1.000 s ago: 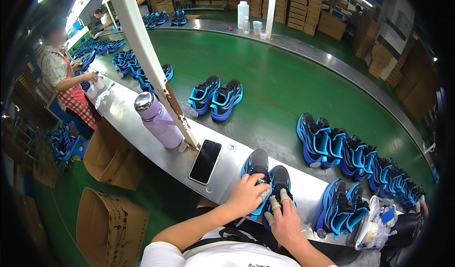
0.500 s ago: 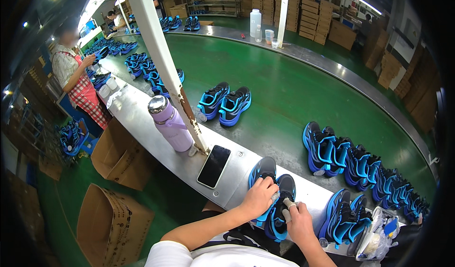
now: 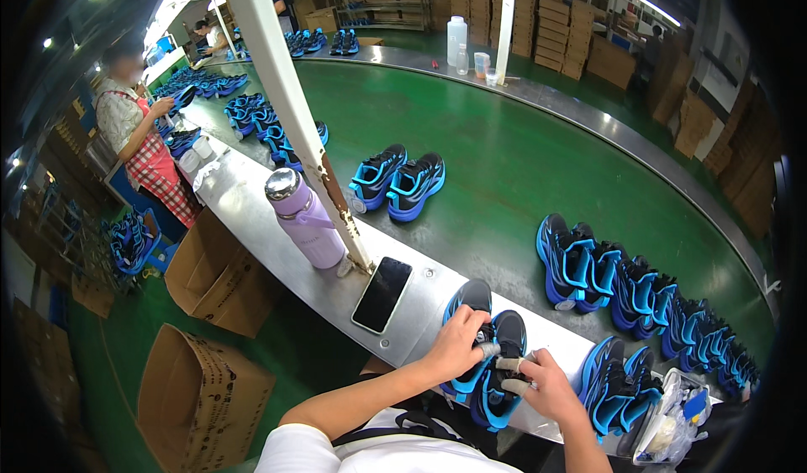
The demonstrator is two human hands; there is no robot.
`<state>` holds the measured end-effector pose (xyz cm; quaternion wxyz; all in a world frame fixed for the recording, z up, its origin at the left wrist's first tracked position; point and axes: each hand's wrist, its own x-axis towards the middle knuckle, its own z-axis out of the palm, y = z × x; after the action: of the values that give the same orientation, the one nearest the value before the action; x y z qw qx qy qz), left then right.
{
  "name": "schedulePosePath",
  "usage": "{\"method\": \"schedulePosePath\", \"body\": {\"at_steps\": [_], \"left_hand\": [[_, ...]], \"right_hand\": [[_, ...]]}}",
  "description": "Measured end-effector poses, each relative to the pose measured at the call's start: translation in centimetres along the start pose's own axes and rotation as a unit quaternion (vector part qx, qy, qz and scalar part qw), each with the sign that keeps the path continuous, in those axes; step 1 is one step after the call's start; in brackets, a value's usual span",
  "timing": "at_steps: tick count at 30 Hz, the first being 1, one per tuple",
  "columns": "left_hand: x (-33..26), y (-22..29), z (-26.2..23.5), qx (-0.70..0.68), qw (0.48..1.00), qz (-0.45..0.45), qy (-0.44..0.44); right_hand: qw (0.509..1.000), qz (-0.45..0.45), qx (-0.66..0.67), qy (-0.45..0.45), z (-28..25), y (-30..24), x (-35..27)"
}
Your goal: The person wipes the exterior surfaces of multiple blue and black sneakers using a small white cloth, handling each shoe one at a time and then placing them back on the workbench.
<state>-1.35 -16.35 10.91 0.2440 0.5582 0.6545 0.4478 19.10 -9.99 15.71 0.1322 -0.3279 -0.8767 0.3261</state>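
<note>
A pair of black and blue sneakers [image 3: 476, 298] lies on the metal ledge [image 3: 252, 212] right in front of me. My left hand [image 3: 458, 344] is closed on the laces and tongue of the left shoe. My right hand [image 3: 545, 384], with taped fingertips, grips the right shoe [image 3: 510, 332] of the pair at its tongue. Both forearms come in from the lower edge.
A black phone [image 3: 382, 294] and a lilac bottle [image 3: 304, 219] sit on the ledge by a white post [image 3: 290, 107]. More blue sneaker pairs [image 3: 399, 183] ride the green conveyor [image 3: 521, 170]. Another pair [image 3: 620, 382] and a clear bag [image 3: 677, 406] lie at my right. Cardboard boxes [image 3: 202, 397] stand below; a person in a checked apron [image 3: 139, 149] works at left.
The view has shifted slightly; my hands stay on the same pair, with the right hand sliding a little right and lower along its shoe.
</note>
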Motion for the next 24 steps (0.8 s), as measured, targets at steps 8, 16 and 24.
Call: {"method": "schedulePosePath", "body": {"at_steps": [8,16,24], "left_hand": [[4.2,-2.0,3.4,-0.002,1.0,0.006,0.007],[8.0,-4.7,9.3,-0.07,0.994,-0.043,-0.068],[8.7,-4.8,11.3,-0.057,0.996,-0.037,-0.065]], "right_hand": [[0.994,0.05,0.007,-0.099,-1.4,5.5,2.3],[0.988,0.109,0.027,-0.109,-1.6,13.8,3.2],[0.992,-0.074,0.075,-0.065,0.5,18.1,3.1]]}}
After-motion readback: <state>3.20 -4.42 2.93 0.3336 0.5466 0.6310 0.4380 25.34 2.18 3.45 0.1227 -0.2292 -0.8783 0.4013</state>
